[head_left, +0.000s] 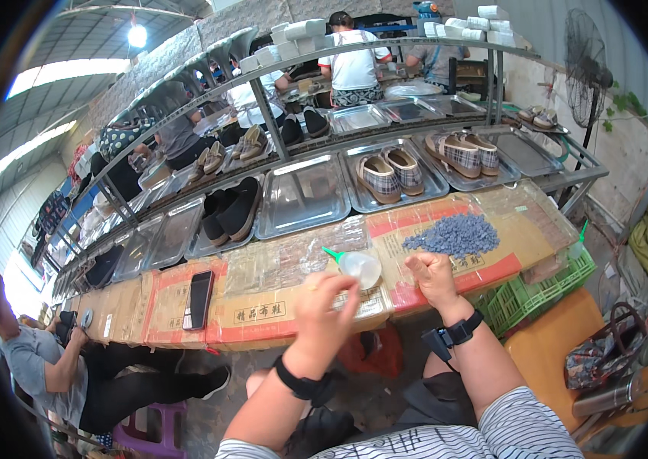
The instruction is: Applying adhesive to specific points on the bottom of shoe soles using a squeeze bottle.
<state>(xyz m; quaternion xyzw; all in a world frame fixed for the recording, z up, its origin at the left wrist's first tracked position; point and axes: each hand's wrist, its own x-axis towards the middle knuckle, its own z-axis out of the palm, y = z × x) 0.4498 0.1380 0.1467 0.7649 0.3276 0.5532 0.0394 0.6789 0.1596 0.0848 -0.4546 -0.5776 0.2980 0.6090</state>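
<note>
Over the cardboard-covered bench (263,312), my left hand (325,307) is raised with its fingers bent into a pinch, slightly blurred. Just beyond it lies a translucent squeeze bottle (362,268) with a green nozzle. My right hand (432,278) is closed, thumb against curled fingers, at the near edge of a heap of small blue-grey pieces (461,234). Whatever either hand pinches is too small or hidden to make out. The hands are apart from each other.
Metal trays (302,197) line the rack behind the bench, some with plaid shoes (379,180) or black shoes (233,211). A phone (198,300) lies on the left. A green crate (545,291) stands at right. One person (56,367) sits at left; others work beyond.
</note>
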